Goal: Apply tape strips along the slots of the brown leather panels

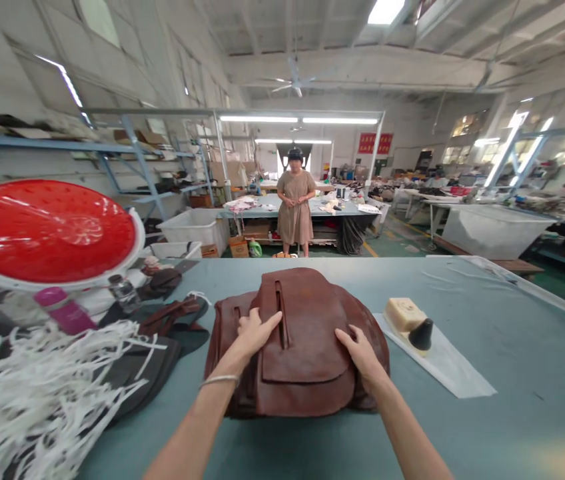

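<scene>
A stack of brown leather panels (307,333) lies in front of me on the blue-green table. The top panel has rounded corners and a narrow slit near its left side. My left hand (255,330) rests on the stack's left part, thumb stretched toward the slit and apart from the fingers. At the top panel's right edge, my right hand (360,347) touches the leather with its thumb and fingers apart. Neither hand visibly lifts a panel. Right of the stack, a cream block (405,313) and a black cone-shaped piece (421,335) sit on a white strip (455,367).
White cords (42,400) spill over dark pieces at the left. Beyond them are a pink bottle (62,310), a clear bottle (123,293) and a large red basin (47,230). Past the blue-green table (502,427), a person (296,200) stands before another worktable.
</scene>
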The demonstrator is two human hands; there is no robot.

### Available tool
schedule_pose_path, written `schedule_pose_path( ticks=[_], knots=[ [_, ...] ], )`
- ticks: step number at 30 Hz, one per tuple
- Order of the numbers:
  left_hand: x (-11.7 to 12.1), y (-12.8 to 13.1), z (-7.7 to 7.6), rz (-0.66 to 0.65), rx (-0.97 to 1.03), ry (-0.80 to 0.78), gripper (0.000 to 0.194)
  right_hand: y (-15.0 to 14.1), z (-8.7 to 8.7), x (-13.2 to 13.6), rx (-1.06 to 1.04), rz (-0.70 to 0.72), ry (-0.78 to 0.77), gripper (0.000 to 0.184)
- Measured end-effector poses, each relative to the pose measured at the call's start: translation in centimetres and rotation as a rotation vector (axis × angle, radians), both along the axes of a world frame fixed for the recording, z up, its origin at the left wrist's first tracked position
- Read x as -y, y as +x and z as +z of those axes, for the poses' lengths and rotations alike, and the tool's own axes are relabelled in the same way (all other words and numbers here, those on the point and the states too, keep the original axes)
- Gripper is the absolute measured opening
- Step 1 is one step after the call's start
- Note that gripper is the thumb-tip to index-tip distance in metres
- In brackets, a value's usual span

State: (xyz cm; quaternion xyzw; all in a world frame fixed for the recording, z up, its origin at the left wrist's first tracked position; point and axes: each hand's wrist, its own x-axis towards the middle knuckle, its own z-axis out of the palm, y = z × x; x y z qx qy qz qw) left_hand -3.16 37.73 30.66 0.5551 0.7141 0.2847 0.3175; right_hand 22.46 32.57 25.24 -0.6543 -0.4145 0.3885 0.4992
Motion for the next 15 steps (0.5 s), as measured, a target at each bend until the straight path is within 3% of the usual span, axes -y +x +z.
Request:
schedule_pose_path(
  ticks=[4,7,11,15],
  knots=[
    [0.0,0.5,0.2,0.005,0.079,-0.019,0.094,0.7,0.4,0.0,-0.052,0.047,-0.025,0.081],
    [0.3,-0.6,-0.2,0.04,0.169,-0.02,0.094,0.8,0.4,-0.1,-0.11,0.042,-0.034,0.081],
    [0.8,-2.2,-0.9,0.129,0.252,-0.075,0.113,0.8,0.3,-0.3,-0.117,0.047,-0.036,0.085],
    [0.8,-2.7,-1.2,0.102,0.292,-0.152,0.119,0.8,0.3,-0.4,-0.108,0.044,-0.051,0.088]
  ],
)
